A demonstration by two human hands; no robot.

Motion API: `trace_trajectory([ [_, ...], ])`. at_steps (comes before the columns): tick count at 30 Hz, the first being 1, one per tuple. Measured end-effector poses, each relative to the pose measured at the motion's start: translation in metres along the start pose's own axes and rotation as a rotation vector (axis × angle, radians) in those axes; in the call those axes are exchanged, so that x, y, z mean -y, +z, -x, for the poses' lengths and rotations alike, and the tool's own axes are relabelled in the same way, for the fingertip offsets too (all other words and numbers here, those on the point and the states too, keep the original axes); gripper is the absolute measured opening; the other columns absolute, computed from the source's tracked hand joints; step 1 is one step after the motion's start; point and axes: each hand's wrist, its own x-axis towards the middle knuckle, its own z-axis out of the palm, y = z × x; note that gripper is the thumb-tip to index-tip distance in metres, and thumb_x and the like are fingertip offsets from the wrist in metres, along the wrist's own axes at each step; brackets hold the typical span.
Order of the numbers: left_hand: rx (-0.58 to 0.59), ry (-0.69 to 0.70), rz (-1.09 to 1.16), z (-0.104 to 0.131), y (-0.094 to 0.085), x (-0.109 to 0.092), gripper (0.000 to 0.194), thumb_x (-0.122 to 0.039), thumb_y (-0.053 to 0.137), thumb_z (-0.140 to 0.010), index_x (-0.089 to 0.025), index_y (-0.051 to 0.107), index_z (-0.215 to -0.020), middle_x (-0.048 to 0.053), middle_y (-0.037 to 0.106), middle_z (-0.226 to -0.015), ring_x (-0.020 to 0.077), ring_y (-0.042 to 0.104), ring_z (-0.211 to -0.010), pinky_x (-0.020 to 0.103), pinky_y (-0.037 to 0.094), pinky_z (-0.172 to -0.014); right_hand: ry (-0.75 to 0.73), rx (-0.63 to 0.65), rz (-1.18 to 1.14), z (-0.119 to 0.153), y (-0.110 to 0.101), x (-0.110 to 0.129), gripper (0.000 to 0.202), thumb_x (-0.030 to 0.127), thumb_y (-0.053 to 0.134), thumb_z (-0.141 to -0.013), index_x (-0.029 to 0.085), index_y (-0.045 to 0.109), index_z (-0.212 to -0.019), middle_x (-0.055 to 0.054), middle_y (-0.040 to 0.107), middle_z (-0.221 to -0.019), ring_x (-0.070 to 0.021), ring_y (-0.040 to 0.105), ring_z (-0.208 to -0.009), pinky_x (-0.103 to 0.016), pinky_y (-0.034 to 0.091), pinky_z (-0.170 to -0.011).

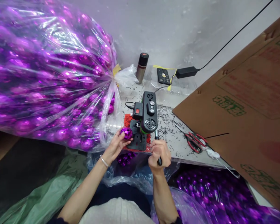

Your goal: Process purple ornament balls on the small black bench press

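Note:
My left hand [115, 146] holds a shiny purple faceted ball [126, 133] between its fingers, at the left side of a small black machine [149, 112]. The machine has round vents, knobs and a box with a red switch [137, 110], and its black base plate [138, 141] rests on a red mat [128, 119]. My right hand [160, 154] is closed round the black-ended lever [159, 161] on the machine's right side. The ball is close to the metal part under the machine's head; whether they touch is too small to tell.
A big clear bag of purple balls [49, 74] fills the left. Behind stand a bottle [142, 68], a phone [163, 76] and a power adapter [187, 72]. Red-handled scissors [194, 141] lie beside a large carton [242, 109]. More purple balls [214, 193] are below the table edge.

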Motion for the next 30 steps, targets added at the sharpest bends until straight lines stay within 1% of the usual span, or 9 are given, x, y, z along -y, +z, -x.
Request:
trace_trajectory([
  [6, -0.073, 0.119, -0.463, -0.014, 0.004, 0.020, 0.081, -0.047, 0.086, -0.077, -0.017, 0.053, -0.144, -0.001, 0.073, -0.083, 0.0107, 0.064, -0.050, 0.020, 0.045, -0.044, -0.010, -0.009, -0.004, -0.005, 0.000, 0.002, 0.027, 0.012, 0.046, -0.099, 0.022, 0.052, -0.075, 0.001, 0.058, -0.069, -0.0124, 0.057, -0.065, -0.028, 0.044, -0.061],
  [9, -0.059, 0.222, -0.776, -0.022, 0.003, 0.029, 0.079, -0.048, 0.082, -0.079, -0.016, 0.054, -0.146, -0.008, 0.063, -0.059, 0.0146, 0.062, -0.050, 0.024, 0.048, -0.052, -0.015, 0.008, 0.003, -0.006, -0.001, 0.002, 0.027, 0.012, 0.045, -0.099, 0.022, 0.052, -0.076, 0.001, 0.058, -0.070, -0.0124, 0.057, -0.065, -0.027, 0.044, -0.062],
  [11, -0.049, 0.315, -0.970, -0.025, 0.002, 0.031, 0.072, -0.047, 0.080, -0.082, -0.016, 0.058, -0.143, -0.008, 0.062, -0.057, 0.0174, 0.065, -0.056, 0.028, 0.052, -0.061, -0.018, 0.023, 0.006, -0.005, -0.002, 0.002, 0.027, 0.012, 0.045, -0.100, 0.022, 0.052, -0.076, 0.001, 0.059, -0.070, -0.0125, 0.057, -0.066, -0.027, 0.044, -0.062],
  [15, -0.025, 0.518, -1.233, -0.028, 0.001, 0.034, 0.064, -0.047, 0.078, -0.087, -0.019, 0.060, -0.141, 0.003, 0.077, -0.092, 0.0187, 0.070, -0.066, 0.032, 0.057, -0.071, -0.031, 0.027, 0.009, -0.005, -0.002, 0.002, 0.026, 0.011, 0.044, -0.100, 0.022, 0.052, -0.077, 0.000, 0.059, -0.070, -0.0125, 0.056, -0.065, -0.027, 0.044, -0.061],
  [18, -0.016, 0.713, -1.371, -0.032, 0.001, 0.042, 0.059, -0.046, 0.077, -0.089, -0.021, 0.060, -0.140, 0.011, 0.075, -0.122, 0.0248, 0.075, -0.093, 0.034, 0.059, -0.080, -0.035, 0.018, 0.013, -0.006, -0.002, 0.003, 0.027, 0.011, 0.044, -0.100, 0.022, 0.052, -0.077, 0.000, 0.059, -0.070, -0.0124, 0.056, -0.065, -0.027, 0.045, -0.061],
  [20, -0.014, 0.836, -1.420, -0.038, -0.001, 0.048, 0.056, -0.046, 0.076, -0.090, -0.022, 0.061, -0.138, 0.013, 0.073, -0.127, 0.0282, 0.073, -0.108, 0.037, 0.058, -0.087, -0.033, 0.017, 0.012, -0.007, -0.002, 0.004, 0.027, 0.011, 0.044, -0.100, 0.022, 0.052, -0.077, 0.000, 0.059, -0.070, -0.0125, 0.056, -0.065, -0.027, 0.045, -0.062],
  [23, 0.004, 0.979, -1.412, -0.047, -0.007, 0.055, 0.058, -0.048, 0.077, -0.090, -0.020, 0.061, -0.138, 0.013, 0.074, -0.123, 0.0293, 0.071, -0.110, 0.040, 0.055, -0.092, -0.022, 0.016, 0.009, -0.006, -0.002, 0.004, 0.026, 0.013, 0.044, -0.101, 0.022, 0.052, -0.077, 0.000, 0.060, -0.071, -0.0126, 0.057, -0.065, -0.028, 0.045, -0.062],
  [26, 0.033, 1.024, -1.387, -0.052, -0.013, 0.058, 0.060, -0.051, 0.076, -0.090, -0.019, 0.061, -0.139, 0.014, 0.074, -0.122, 0.0291, 0.069, -0.109, 0.042, 0.053, -0.093, -0.015, 0.002, 0.009, -0.001, 0.000, 0.001, 0.027, 0.015, 0.043, -0.101, 0.022, 0.052, -0.076, 0.000, 0.060, -0.071, -0.0129, 0.057, -0.064, -0.029, 0.044, -0.062],
  [30, 0.040, 0.932, -1.384, -0.052, -0.014, 0.058, 0.064, -0.053, 0.080, -0.087, -0.022, 0.062, -0.140, 0.013, 0.073, -0.125, 0.0304, 0.067, -0.113, 0.043, 0.050, -0.096, -0.038, -0.052, 0.026, 0.016, 0.007, -0.009, 0.031, 0.018, 0.041, -0.103, 0.022, 0.051, -0.074, 0.001, 0.058, -0.068, -0.0127, 0.056, -0.061, -0.031, 0.045, -0.066],
])
